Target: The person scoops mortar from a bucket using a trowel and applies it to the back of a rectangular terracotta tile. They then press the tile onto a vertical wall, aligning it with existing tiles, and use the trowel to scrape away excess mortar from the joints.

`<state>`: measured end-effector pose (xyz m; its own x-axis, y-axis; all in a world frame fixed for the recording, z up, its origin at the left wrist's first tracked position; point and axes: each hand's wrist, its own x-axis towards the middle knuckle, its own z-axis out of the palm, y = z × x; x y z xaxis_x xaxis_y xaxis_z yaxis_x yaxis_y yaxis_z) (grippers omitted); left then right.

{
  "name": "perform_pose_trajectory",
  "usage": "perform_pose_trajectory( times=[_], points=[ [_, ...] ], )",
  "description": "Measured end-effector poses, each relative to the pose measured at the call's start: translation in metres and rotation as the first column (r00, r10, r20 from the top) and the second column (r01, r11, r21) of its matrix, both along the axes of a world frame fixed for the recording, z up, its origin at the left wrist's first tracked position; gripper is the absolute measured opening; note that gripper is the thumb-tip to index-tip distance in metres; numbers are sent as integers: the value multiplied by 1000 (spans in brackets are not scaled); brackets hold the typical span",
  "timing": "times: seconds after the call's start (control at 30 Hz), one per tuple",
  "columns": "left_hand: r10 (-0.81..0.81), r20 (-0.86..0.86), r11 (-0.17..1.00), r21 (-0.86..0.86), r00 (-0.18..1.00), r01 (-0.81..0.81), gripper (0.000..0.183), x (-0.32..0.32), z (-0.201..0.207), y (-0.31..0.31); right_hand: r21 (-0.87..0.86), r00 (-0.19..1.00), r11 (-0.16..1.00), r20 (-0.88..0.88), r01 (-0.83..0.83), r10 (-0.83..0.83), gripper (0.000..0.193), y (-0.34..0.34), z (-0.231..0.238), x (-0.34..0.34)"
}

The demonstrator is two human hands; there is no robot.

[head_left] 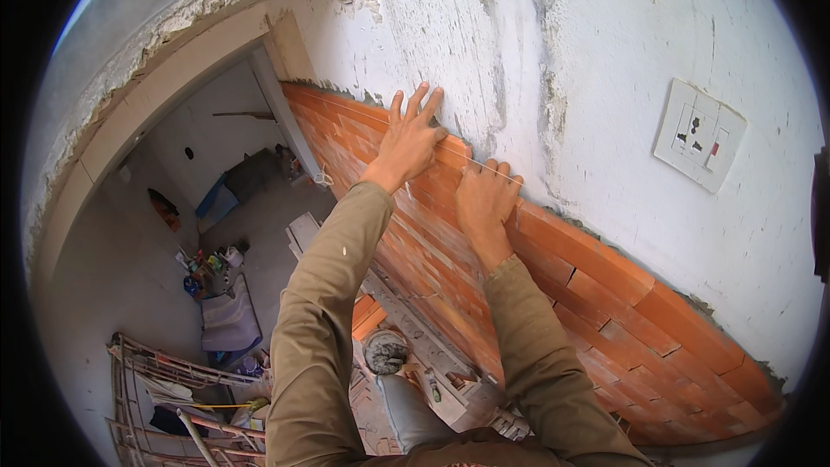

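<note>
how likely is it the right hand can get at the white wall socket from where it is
Probably yes: only stained white wall shows between the right hand and the wall socket, and nothing covers it, though the hand would have to leave the top brick row.

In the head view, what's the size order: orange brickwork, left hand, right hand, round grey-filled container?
1. Orange brickwork
2. Left hand and right hand: too alike to rank
3. Round grey-filled container

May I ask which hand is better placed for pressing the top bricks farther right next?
Likely the right hand: it sits nearer that stretch of top bricks, while the left hand is farther left.
</note>
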<state>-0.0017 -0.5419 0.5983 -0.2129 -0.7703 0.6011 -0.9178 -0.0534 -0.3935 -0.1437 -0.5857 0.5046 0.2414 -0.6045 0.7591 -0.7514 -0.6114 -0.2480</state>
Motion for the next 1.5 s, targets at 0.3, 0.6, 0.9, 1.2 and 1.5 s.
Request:
perform_pose_trajectory(
  times=[0.3,0.6,0.9,1.2,1.5],
  points=[
    [15,-257,975,-212,966,-71,48,24,-25,-8,-52,999,999,35,-15,17,20,-3,-3,1],
    [-111,-736,945,-286,668,-159,63,39,-57,-8,38,998,999,-50,27,-25,24,3,4,-2],
    [-524,-837,812,-546,154,-205,74,51,-99,-27,-33,998,999,-61,3,-5,43,-1,-5,0],
    [-69,-612,917,-350,788,-192,60,46,-71,-32,-19,998,1000,-69,10,-11,42,-2,-4,0],
    [56,-656,963,-162,753,-213,51,54,-54,-33,-17,999,1000,-32,-7,6,38,-3,-4,0]
  ],
)
